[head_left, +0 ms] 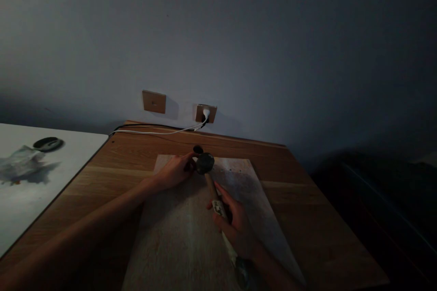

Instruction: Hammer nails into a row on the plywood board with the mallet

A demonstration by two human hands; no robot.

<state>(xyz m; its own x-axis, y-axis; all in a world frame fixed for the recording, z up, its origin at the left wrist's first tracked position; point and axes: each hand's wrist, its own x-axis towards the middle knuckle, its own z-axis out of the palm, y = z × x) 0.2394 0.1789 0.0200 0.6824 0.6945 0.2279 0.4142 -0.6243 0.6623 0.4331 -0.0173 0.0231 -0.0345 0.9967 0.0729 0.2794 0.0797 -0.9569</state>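
Observation:
My right hand [235, 223] is wrapped round the handle of a hammer [205, 163] with a dark round head and a wooden shaft. Its grip looks wrapped in pale, patchy material. The head hangs over the far part of a pale wooden board [177, 241]. At the board's far edge my left hand [175, 171] is closed, its fingertips at a small dark round-topped piece [198, 149]. That piece stands just behind the hammer head, and its lower part is hidden. A few small dark marks [235, 171] show on the board to the right of the head.
The board lies on a brown wooden table [300, 195] against a wall. Cables [153, 132] run along the back edge to a wall socket [211, 112]. At left, a white table [20, 232] bears a crumpled plastic bag [23, 161] and a dark oval object [48, 143].

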